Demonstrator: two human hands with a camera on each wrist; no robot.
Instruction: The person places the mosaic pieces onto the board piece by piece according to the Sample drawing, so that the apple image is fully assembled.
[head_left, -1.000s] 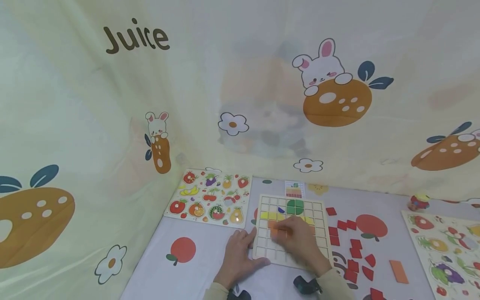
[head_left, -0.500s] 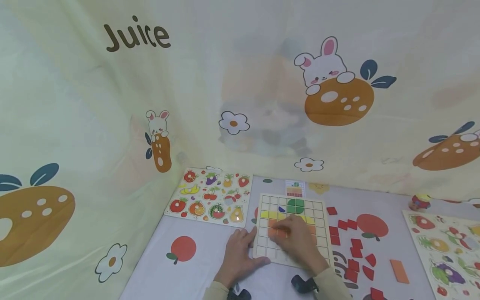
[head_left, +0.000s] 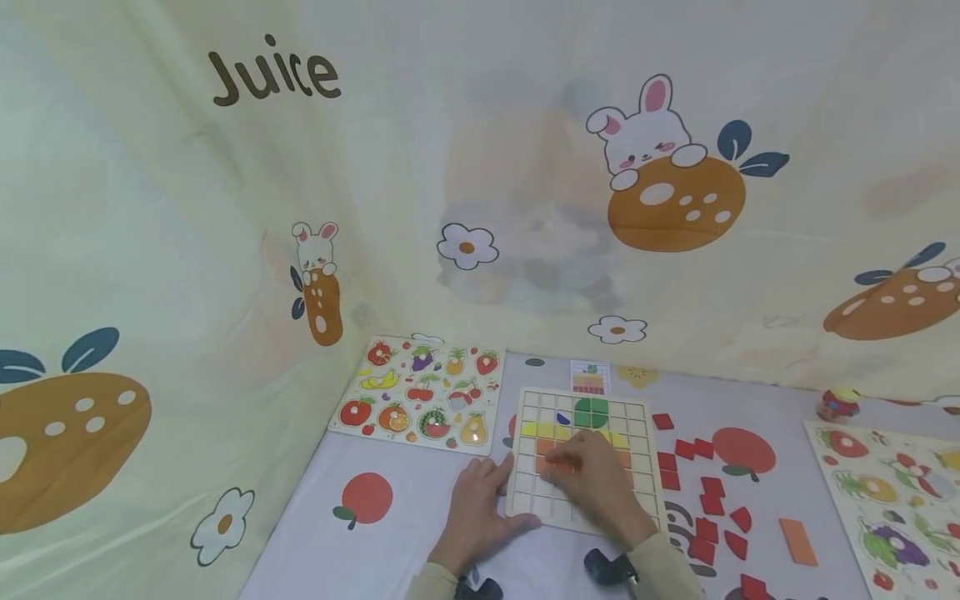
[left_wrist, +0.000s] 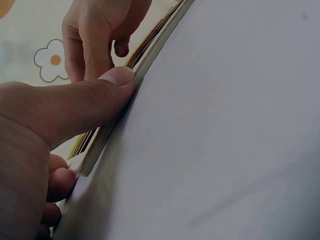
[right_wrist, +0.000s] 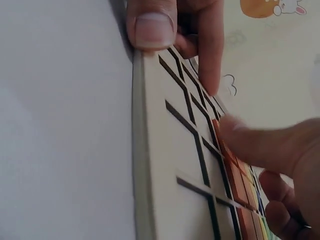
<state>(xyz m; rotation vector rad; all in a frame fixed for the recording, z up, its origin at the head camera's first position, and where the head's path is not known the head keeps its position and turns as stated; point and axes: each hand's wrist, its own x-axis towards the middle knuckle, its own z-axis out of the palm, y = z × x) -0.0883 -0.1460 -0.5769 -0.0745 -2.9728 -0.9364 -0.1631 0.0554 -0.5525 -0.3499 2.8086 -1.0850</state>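
- Board (head_left: 522, 505): flat on the table (head_left: 300, 533) before the person, partly covered by the right hand.
- Laid in the grid: green pieces (head_left: 591, 413) at the far side, one blue piece (head_left: 562, 420) left of them, tilted in its cell, a row of yellow pieces (head_left: 546, 432), then orange pieces (head_left: 546, 447) in rows nearer the person.
- Outstanding: the two rows nearest the person show bare cells wherever the hand does not hide them. Red pieces (head_left: 667, 481), some fan-shaped, lie loose right of the board, with one orange strip (head_left: 798, 542) farther right. No red is seen in the grid.
- Judgement on progress: past halfway; orange appears nearly complete, red not begun. A small card (head_left: 589, 378) beyond the board bears green above and red below, and may be the pattern.
- Left hand (head_left: 480, 508): grips the near left corner, thumb on the near edge, fingers at the left side; apparently steadying.
- Right hand (head_left: 596, 479): reaches over the grid from the near right, fingers bent, thumb tip touching the orange. Whether it pinches a piece or merely presses it down cannot be told; the index fingertip's contact is hidden.
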